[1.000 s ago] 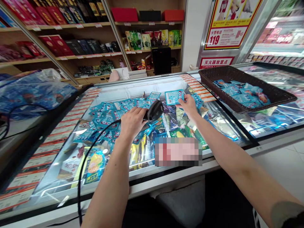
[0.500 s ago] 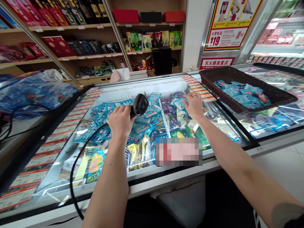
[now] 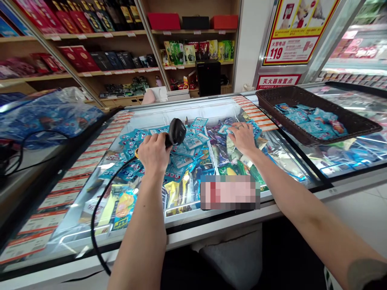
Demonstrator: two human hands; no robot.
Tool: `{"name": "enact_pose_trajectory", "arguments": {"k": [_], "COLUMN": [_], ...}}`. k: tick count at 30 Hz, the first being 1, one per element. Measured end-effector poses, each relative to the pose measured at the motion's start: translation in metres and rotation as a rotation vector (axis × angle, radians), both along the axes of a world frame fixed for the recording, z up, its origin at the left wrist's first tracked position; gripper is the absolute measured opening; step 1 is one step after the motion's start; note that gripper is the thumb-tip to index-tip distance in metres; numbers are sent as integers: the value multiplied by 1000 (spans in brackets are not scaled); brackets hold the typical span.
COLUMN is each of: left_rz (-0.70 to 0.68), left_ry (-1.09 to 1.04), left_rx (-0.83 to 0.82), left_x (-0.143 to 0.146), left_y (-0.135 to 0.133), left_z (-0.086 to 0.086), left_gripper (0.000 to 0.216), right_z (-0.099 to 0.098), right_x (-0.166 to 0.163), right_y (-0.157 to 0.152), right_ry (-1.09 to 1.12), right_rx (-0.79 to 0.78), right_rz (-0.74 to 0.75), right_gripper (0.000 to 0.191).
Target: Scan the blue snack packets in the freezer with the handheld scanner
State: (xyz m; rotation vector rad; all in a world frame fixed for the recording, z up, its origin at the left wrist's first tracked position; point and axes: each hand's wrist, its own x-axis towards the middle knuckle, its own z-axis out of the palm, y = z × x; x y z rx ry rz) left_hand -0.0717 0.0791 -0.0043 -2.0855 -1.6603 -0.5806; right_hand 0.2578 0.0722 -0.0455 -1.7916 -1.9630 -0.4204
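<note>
My left hand is wrapped round the handle of a black barcode scanner, its head tilted over a heap of blue snack packets. A black cable runs from it down past my forearm. To the right, my right hand has its fingers bent onto a small blue packet; its fingertips are partly hidden. Another blue packet shows just beyond that hand. Beneath lie purple and green bags in a white wire-divided section of the glass-topped freezer.
A brown woven basket with blue packets rests on the freezer's right side. Price labels line the left glass. At far left is a plastic bag of blue packs. A blurred-out object sits on the front edge. Stocked shelves stand behind.
My right hand has shifted slightly left, and its fingers are closer together over the packet. A blue packet now shows to its right. My left hand keeps the scanner almost in place; the view moved slightly.
</note>
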Motion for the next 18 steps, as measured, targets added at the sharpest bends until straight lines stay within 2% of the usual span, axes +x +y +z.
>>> {"name": "enact_pose_trajectory", "arguments": {"k": [6,14,18], "left_rz": [71,139,113], "left_ry": [-41,-91,-85], "left_rx": [11,33,51], "left_x": [-6,-12,-15], "left_y": [0,0,-1], "left_z": [0,3,4], "left_gripper": [33,35,33], "right_z": [-1,-5,-1], "right_x": [-18,-51,-68], "right_y": [2,29,42], "right_ry": [47,56,14], "right_rx": [-22,-164,-189], "right_rz": [152,392,417], "right_gripper": [33,47,52]}}
